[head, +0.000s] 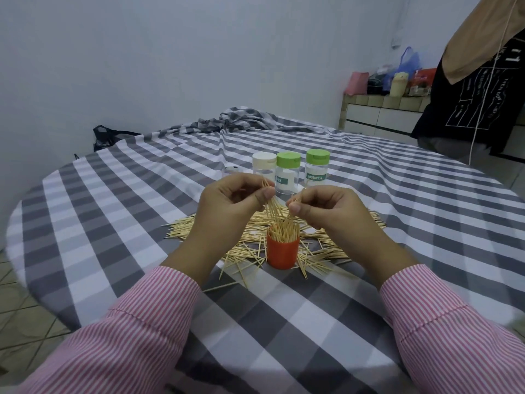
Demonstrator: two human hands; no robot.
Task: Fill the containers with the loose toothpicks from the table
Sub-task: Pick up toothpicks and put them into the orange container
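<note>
Toothpicks [272, 207] pinched by left hand [227, 200] and right hand [326, 206], above orange container [282, 251]

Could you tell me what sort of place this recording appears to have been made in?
Probably a room in a home, perhaps a dining or kitchen area. A round table carries a grey checked cloth, a low tiled counter against the wall holds bags and household clutter, and the floor is tiled.

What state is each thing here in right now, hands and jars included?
Left hand: pinching a toothpick bundle.
Right hand: pinching toothpicks too.
Orange container: open, upright, nearly full.
White-capped jar: upright, capped.
Two green-capped jars: upright, capped.
Loose toothpicks: scattered on the tablecloth.
</note>
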